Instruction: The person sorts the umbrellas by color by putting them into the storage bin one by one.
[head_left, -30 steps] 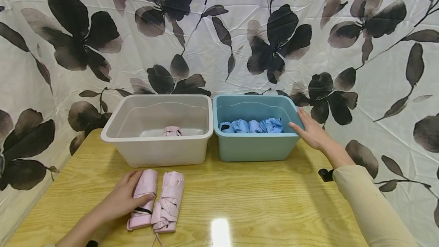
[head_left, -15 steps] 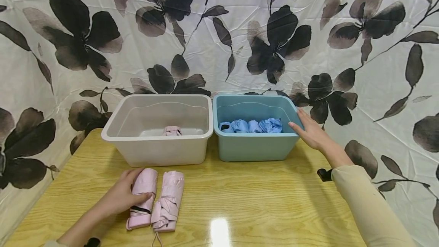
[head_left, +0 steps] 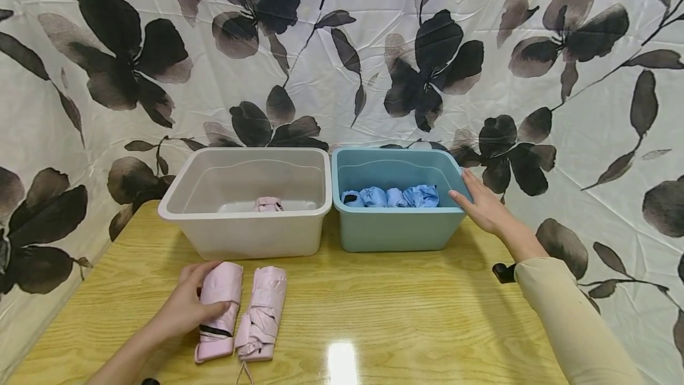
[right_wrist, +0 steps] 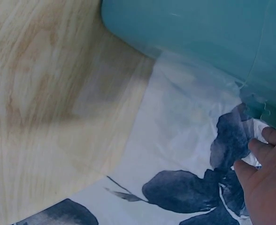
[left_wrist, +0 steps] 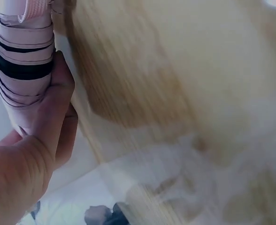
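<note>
My left hand [head_left: 188,305] grips a folded pink umbrella [head_left: 223,284] with a black band, thumb on its near side and fingers round the far side. In the left wrist view the umbrella [left_wrist: 27,86] fills the upper left corner, the thumb along it. A second folded pink umbrella [head_left: 269,287], with a wrist cord, lies just to its right on the table. Over at the blue bin [head_left: 401,230], my right hand [head_left: 488,207] rests with extended fingers along the right rim. The right wrist view has those fingers [right_wrist: 260,150] beside the bin wall.
A light grey bin [head_left: 251,236] stands left of the blue one, with a pink bundle [head_left: 269,204] inside. Several blue bundles [head_left: 397,197] line the blue bin. Behind both bins hangs a floral cloth [head_left: 342,46]. The wooden table [head_left: 385,308] reflects a bright light.
The gripped umbrella has shifted slightly left with my left hand, widening the gap to the second umbrella. My right hand stays on the blue bin's rim.
</note>
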Tool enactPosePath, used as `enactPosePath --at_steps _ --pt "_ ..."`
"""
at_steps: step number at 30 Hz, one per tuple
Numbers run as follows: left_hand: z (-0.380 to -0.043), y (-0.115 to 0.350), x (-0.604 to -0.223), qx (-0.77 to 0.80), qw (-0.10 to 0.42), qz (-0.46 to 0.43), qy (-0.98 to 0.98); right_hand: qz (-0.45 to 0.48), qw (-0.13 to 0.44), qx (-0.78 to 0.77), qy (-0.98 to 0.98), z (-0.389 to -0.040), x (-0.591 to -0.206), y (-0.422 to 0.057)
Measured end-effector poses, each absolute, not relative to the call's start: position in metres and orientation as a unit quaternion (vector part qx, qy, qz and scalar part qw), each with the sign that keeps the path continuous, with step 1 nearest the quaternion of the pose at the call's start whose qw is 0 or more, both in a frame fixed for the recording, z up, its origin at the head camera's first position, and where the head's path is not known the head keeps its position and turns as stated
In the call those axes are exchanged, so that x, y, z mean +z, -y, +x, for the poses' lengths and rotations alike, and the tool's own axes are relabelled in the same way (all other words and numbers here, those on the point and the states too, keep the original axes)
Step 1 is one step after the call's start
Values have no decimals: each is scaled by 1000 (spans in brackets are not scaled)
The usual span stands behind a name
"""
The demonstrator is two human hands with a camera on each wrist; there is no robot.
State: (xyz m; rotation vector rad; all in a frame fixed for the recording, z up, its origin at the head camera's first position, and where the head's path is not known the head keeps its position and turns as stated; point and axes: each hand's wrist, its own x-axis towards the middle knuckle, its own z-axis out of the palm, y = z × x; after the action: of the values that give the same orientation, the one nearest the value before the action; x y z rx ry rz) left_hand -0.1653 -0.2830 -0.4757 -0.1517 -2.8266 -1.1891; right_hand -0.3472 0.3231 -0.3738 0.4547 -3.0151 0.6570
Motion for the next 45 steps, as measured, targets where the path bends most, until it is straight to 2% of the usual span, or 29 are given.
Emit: enactPosePath --at_steps 13,28,36,40,45 --pt "-149 282 -459 -410 68 -54 908 148 16 218 965 -348 -375 -323" --pt "-154 288 -402 -463 149 -75 871 145 12 222 964 -347 -375 -324" --pt "-167 294 -366 -492 191 -80 846 146 15 225 963 -348 -376 -324" --pt "-182 295 -346 -492 211 -54 843 147 15 226 963 -349 -376 -324" --pt "-210 294 -321 -514 197 2 835 145 13 227 963 -349 -376 -324"
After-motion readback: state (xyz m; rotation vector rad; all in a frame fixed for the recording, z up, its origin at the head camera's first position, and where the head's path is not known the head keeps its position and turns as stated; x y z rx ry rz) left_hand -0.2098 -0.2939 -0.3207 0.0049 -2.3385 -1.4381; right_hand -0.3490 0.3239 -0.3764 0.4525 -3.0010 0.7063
